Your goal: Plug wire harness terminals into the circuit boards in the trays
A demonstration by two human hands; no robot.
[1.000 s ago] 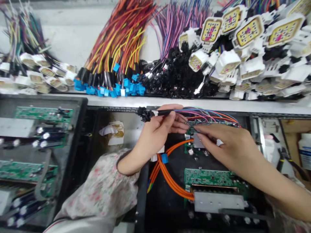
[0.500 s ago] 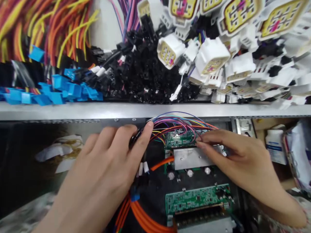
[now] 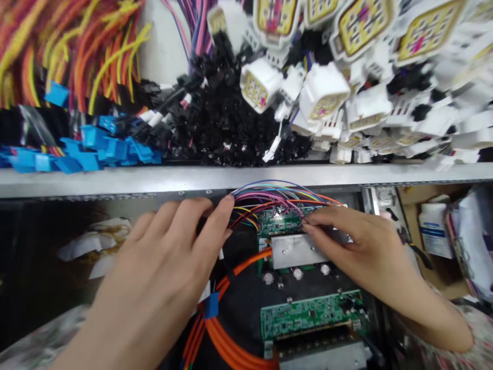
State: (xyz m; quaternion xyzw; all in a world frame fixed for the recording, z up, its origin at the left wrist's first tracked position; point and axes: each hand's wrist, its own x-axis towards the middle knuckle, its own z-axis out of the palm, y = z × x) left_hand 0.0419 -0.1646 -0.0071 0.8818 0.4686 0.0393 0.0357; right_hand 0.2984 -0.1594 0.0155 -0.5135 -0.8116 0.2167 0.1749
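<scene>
Many thin coloured wires (image 3: pixel 269 196) are arched over the upper circuit board (image 3: pixel 277 222), between the left hand (image 3: pixel 165 257) and the right hand (image 3: pixel 354 241). By the right hand's pinched thumb and forefinger a pink wire (image 3: pixel 295 207) is gripped just above the board, near the edge of the silver metal plate (image 3: pixel 292 252); its end is hidden by the fingertips. The left hand's fingers are bent over the other end of the bundle, but whether it is truly clasped there cannot be told, since the underside is covered by the hand. Should the bundle be pulled taut from the left, the pink wire could be tugged out of the pinch or strained where it is joined. With so many strands crossed so closely, the wrong one could be picked, or a neighbour dislodged by a fingertip. If pressed too low, a wire could be nicked on the plate's edge. Below, thick orange cables (image 3: pixel 231 343) are looped across the dark tray (image 3: pixel 241 298) beside the left wrist, with a blue connector (image 3: pixel 211 305) among them; they could be snagged by a careless sweep of that arm.
</scene>
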